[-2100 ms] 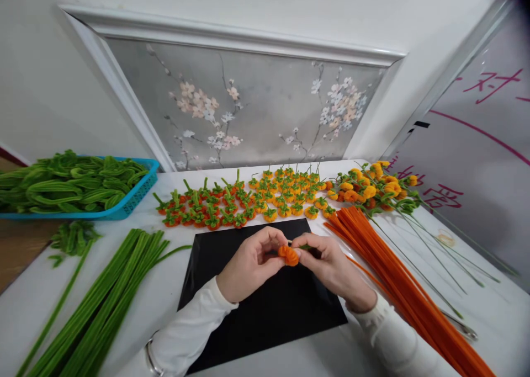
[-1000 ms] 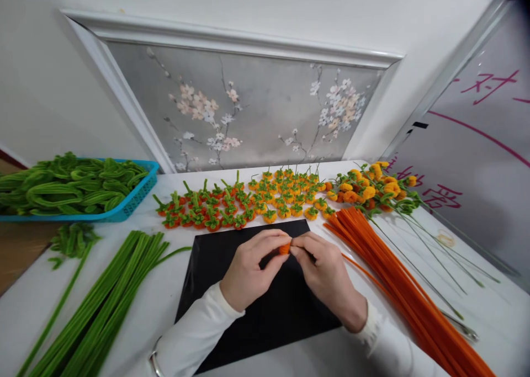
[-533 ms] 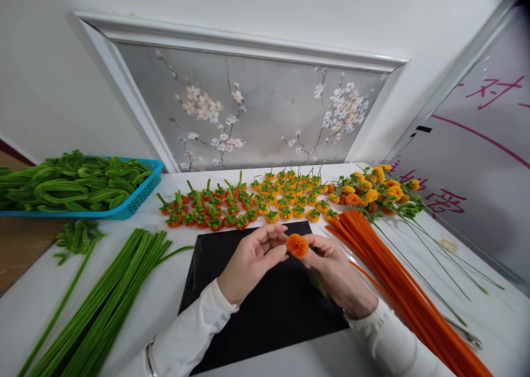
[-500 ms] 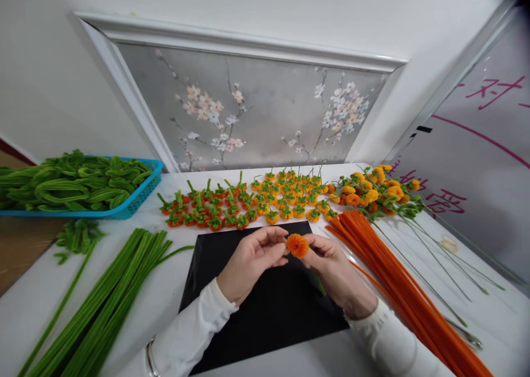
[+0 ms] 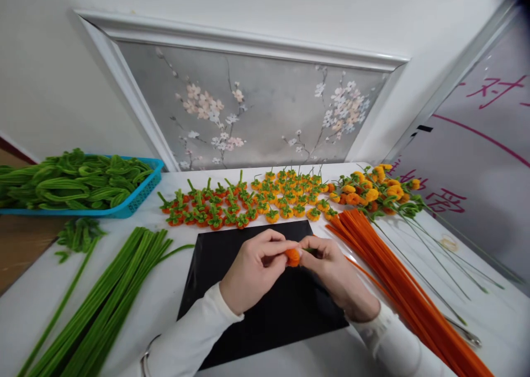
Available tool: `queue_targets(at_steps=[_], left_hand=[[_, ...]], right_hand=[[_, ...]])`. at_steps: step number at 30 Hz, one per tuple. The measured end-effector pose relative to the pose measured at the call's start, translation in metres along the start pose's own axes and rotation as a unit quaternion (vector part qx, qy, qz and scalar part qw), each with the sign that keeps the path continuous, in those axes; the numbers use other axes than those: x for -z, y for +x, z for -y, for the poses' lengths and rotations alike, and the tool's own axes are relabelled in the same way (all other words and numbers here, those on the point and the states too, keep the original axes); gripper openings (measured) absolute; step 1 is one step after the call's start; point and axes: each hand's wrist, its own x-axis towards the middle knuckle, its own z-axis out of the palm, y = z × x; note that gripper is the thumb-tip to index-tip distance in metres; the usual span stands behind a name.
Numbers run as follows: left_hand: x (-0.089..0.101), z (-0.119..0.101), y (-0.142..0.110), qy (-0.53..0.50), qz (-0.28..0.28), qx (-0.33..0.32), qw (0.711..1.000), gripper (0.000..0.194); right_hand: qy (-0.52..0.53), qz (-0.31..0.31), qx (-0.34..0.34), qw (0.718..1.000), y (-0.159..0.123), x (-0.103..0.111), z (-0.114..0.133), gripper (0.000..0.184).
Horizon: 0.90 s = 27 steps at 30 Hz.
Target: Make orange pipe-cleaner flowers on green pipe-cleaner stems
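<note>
An orange pipe-cleaner flower [image 5: 293,257] is pinched between my two hands above a black mat [image 5: 265,322]. My left hand [image 5: 257,265] has its thumb and index finger closed on the flower's left side. From the right, my right hand [image 5: 331,269] grips the same flower with thumb and fingertips. A bit of green shows between the right fingers; the rest of it is hidden by the hand. Beyond the mat, rows of small orange flower heads [image 5: 215,221] and yellow flower heads [image 5: 286,211] rest on the table with green parts upward.
Green pipe cleaners [image 5: 99,299] lie at the left, below a blue basket [image 5: 132,203] heaped with green bent pieces. Orange pipe cleaners [image 5: 397,283] run along the right. Finished-looking stemmed flowers [image 5: 372,189] lie back right, near scissors-like metal handles [image 5: 467,333]. A framed picture [image 5: 265,106] stands behind.
The flower has tipped from facing me to a side-on angle and sits slightly lower. My left fingers have moved in and closed more tightly around it.
</note>
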Motion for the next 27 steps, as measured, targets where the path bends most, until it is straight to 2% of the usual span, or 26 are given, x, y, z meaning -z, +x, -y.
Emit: queue_targets(at_steps=[2,4,5,8,10,12,14,18,21,24,27], left_hand=[[0.001,0.000,0.000,0.069,0.010,-0.037,0.997,0.036],[0.000,0.000,0.000,0.046,0.013,-0.018,0.999,0.034],[0.000,0.000,0.001,0.010,0.011,0.011,1.000,0.031],[0.000,0.003,0.003,-0.123,-0.010,0.121,0.985,0.027],[0.000,0.005,0.004,-0.182,-0.031,0.166,0.969,0.028],[-0.001,0.008,0.004,-0.197,-0.044,0.163,0.966,0.021],[-0.003,0.012,0.004,-0.177,-0.045,0.133,0.974,0.013],[-0.005,0.019,0.003,-0.090,-0.059,0.075,0.991,0.012],[-0.006,0.018,0.003,-0.064,-0.070,0.053,0.994,0.014],[-0.007,0.013,0.003,-0.087,-0.082,0.068,0.990,0.012],[-0.009,0.009,0.003,-0.144,-0.104,0.124,0.976,0.013]], right_hand=[[0.034,0.026,-0.062,0.997,0.000,0.001,0.000,0.019],[0.049,0.058,-0.081,0.994,0.000,0.002,-0.001,0.018],[0.040,0.063,-0.065,0.995,0.001,0.002,0.000,0.017],[-0.054,0.017,0.052,0.997,0.002,0.004,0.001,0.018],[-0.154,-0.058,0.145,0.976,0.002,0.007,0.001,0.019],[-0.244,-0.119,0.214,0.939,0.001,0.009,0.001,0.019],[-0.286,-0.134,0.236,0.919,0.000,0.007,0.000,0.018],[-0.277,-0.099,0.226,0.929,-0.004,-0.002,-0.001,0.013],[-0.265,-0.104,0.226,0.932,-0.005,-0.009,-0.003,0.007],[-0.198,-0.113,0.183,0.956,-0.005,-0.013,-0.005,0.012],[-0.099,-0.111,0.130,0.980,-0.003,-0.015,-0.007,0.019]])
